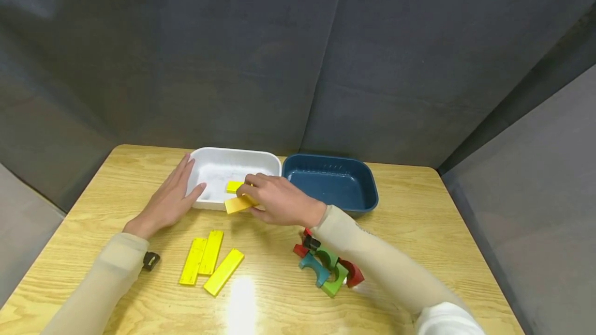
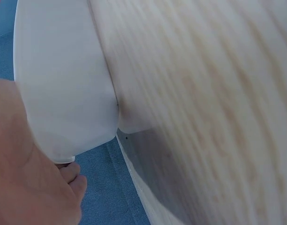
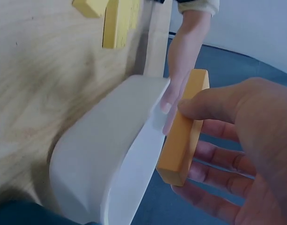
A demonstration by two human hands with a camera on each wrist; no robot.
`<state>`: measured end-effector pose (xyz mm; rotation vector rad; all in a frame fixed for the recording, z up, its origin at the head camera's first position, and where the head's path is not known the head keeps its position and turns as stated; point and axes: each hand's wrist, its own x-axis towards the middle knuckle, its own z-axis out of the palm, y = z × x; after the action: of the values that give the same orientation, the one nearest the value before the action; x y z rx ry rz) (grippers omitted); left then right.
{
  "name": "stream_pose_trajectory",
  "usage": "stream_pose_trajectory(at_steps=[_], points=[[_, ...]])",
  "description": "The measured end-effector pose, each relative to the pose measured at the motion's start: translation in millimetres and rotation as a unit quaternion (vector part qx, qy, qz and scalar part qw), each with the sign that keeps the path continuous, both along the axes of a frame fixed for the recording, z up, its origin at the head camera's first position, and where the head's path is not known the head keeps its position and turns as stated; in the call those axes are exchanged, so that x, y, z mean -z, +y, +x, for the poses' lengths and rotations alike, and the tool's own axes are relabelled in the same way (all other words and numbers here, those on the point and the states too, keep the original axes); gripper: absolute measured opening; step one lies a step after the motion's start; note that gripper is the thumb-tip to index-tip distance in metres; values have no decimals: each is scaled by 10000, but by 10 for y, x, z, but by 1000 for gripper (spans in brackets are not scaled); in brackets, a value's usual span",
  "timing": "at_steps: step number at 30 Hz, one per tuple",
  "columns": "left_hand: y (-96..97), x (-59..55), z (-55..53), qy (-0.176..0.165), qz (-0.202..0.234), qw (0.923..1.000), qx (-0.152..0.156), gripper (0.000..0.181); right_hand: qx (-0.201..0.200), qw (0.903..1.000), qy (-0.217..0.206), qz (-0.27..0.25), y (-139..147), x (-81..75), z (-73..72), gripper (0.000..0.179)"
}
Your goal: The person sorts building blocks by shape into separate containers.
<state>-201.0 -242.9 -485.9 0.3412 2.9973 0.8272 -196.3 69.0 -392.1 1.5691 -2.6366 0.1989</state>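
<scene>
Head view: on the desk, you'd do best to steady the white tray and set down gently, clear of its near rim. Your left grip lies spread, fingers straight along the tray's left end; your right grip pinches, thumb opposite fingers, a yellow block over that near rim.

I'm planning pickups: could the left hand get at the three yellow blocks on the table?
Probably yes: the left hand rests against the white tray, holding no block, and nothing covers the three yellow blocks.
</scene>
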Motion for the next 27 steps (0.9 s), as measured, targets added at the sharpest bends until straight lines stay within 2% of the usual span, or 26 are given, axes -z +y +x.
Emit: stream_pose_trajectory(at_steps=[8, 14, 22, 27], points=[[12, -12, 11, 7, -7, 10000, 0, 88, 326, 9993, -188, 90, -40, 8, -217, 37], [-3, -26, 11, -2, -28, 10000, 41, 88, 344, 9989, -271, 194, -100, 75, -396, 35], [-19, -9, 5, 29, 50, 9999, 92, 87, 387, 9980, -350, 365, -191, 158, -564, 35], [-18, -17, 9, 0, 45, 10000, 73, 88, 423, 9971, -363, 509, -248, 185, -618, 36]])
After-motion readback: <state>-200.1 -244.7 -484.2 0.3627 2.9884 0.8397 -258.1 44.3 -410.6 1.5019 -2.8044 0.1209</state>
